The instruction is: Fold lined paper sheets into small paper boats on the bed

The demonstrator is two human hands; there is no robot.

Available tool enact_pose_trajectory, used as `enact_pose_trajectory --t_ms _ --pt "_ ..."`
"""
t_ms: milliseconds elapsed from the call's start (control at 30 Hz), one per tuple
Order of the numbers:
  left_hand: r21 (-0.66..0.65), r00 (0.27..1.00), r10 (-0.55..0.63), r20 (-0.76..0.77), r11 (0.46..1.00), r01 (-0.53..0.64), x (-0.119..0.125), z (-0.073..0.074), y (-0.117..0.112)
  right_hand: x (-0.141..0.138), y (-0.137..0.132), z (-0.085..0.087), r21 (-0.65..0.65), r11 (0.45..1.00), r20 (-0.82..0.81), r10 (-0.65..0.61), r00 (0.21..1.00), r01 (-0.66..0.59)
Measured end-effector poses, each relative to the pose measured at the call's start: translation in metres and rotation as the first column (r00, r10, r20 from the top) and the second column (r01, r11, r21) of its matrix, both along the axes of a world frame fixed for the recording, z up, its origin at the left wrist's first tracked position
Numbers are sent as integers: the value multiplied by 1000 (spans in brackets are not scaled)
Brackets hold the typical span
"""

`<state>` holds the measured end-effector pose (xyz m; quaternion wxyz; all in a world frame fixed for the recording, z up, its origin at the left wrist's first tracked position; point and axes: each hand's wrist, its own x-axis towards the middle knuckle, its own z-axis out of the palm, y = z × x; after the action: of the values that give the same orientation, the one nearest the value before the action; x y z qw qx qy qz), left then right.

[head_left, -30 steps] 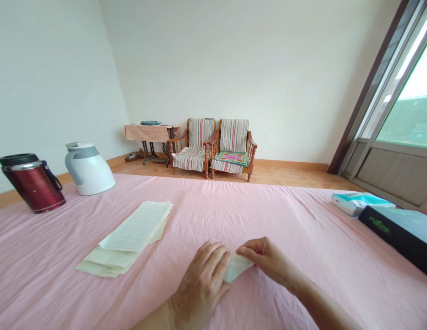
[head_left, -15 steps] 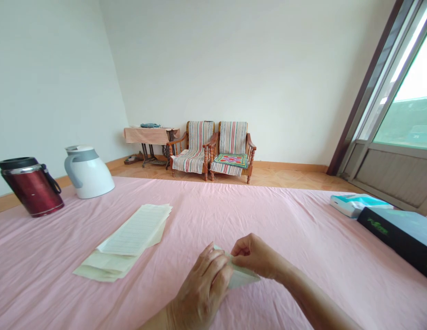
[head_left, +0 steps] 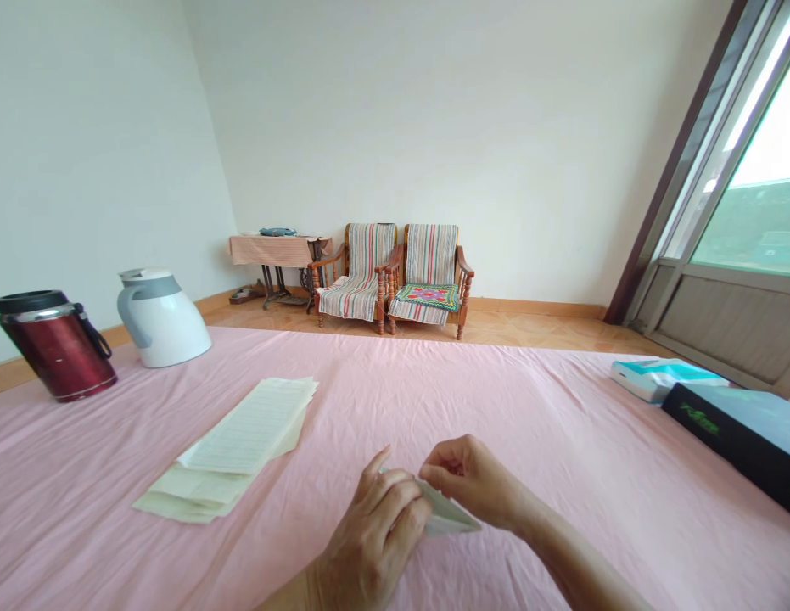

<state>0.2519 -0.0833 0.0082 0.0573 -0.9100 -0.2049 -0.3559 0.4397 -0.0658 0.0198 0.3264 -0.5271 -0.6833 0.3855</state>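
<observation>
A pale green folded sheet of paper lies on the pink cloth in front of me, its right end tapering to a point. My left hand is laid over its left part, fingers bent and gripping it, so much of the sheet is hidden. At the upper edge of the paper, my right hand has thumb and forefinger pinched together; the exact contact is partly covered. To the left lies a loose stack of lined paper sheets.
A red thermos mug and a white jug stand at the left. On the right are a black box and a blue-white packet. Two wooden chairs stand beyond the pink-covered surface.
My right hand has shifted slightly left along the paper's upper edge. My left hand's forefinger has moved a little, and the visible part of the paper looks narrower.
</observation>
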Motion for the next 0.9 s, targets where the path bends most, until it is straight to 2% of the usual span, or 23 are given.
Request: enact_pose_trajectory --t_ms 133,300,433,667,767,900 --pt "0 1000 4 -9 1000 -4 -1 2 1 2 -1 5 -8 999 -43 31 999 -32" --pt "21 999 -26 19 999 26 -1 1 4 6 -6 4 6 998 2 67 998 -67" --pt "66 1000 -20 20 998 19 -2 2 4 1 -9 1 29 1000 29 10 1000 -11" --pt "115 998 62 22 991 -64 -6 -2 6 -5 -9 -3 95 987 40 -132 990 128" --pt "77 990 96 104 992 -104 -6 -5 9 -3 -8 -8 110 976 34 -192 981 187" --pt "-64 973 129 192 991 -119 -6 -8 15 2 -7 -13 115 965 32 -240 970 235"
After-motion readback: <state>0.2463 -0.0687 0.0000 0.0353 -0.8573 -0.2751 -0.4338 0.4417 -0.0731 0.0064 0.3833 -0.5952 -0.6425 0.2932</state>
